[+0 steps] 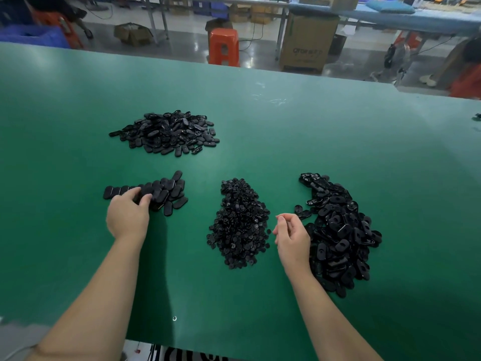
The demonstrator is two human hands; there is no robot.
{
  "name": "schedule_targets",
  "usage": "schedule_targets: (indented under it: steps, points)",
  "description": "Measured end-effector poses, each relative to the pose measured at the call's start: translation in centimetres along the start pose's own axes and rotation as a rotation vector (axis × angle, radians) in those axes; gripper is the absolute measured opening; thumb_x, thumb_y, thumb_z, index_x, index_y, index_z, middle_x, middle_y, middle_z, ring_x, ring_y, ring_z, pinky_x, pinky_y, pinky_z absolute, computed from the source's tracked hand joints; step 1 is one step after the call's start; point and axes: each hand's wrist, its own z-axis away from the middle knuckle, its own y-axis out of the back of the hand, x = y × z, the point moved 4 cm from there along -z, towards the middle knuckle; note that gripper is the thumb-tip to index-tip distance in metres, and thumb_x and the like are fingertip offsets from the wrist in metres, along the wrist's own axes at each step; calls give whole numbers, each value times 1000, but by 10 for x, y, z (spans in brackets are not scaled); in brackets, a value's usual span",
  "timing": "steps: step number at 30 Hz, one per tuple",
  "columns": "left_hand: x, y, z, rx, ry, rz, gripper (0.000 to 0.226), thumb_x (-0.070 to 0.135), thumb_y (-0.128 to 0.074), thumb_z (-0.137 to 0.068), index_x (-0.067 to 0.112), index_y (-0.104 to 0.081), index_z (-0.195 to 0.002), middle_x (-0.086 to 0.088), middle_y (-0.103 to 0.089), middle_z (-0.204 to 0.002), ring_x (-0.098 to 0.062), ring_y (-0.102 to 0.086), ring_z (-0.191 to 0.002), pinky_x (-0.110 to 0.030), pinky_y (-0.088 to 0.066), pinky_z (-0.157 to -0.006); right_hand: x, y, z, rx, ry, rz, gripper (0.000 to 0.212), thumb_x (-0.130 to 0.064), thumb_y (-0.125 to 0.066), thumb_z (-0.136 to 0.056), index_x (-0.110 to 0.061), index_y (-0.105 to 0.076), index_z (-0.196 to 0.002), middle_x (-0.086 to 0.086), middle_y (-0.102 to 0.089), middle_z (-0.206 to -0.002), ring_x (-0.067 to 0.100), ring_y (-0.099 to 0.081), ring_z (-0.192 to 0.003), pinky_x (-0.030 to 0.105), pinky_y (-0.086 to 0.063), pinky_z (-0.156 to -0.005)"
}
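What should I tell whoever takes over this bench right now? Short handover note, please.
Left hand: fingers pinch a piece in the near-left group of closed ovals.
Right hand: loosely curled, nothing visible in it, between the small round parts pile and the right pile of open shells.
Far-left pile lies apart on the green table.
Done: apparently only that near-left group.
Left: the three big piles, likely most of the work.
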Motion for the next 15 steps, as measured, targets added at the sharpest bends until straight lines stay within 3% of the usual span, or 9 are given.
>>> schedule_targets:
  steps: [5,9,12,15]
  points:
    - [33,-15,31,-7,-202,127,27,29,-57,-101,19,-71,-121,-6,-73,-108,-26,-66,-92,-37,-54,-75,-1,-2,1,-16,1,27,18,-25,-52,-104,-23,-62,-88,6,-65,-71,11,-48,-53,33,-40,-51]
    - [71,-44,71,-194,-441,84,23,28,-56,-101,19,-73,-114,4,-74,-101,-11,-63,-74,-28,-53,-62,-2,-3,1,-29,23,102,18,-22,-53,-104,-25,-62,-89,4,-66,-72,4,-42,-47,25,-35,-48]
    - [83,-61,88,-274,-420,93,23,27,-55,-101,21,-73,-114,4,-71,-100,-13,-61,-83,-29,-49,-68,-1,-3,0,-33,22,118,15,-18,-53,-104,-24,-63,-94,0,-66,-73,4,-43,-45,21,-34,-46]
    - [82,-71,97,-320,-397,70,25,19,-53,-96,25,-73,-110,6,-67,-98,-13,-58,-79,-28,-44,-67,-1,-3,1,-28,13,104,14,-11,-56,-100,-23,-62,-98,-7,-61,-75,3,-46,-50,17,-36,-50]
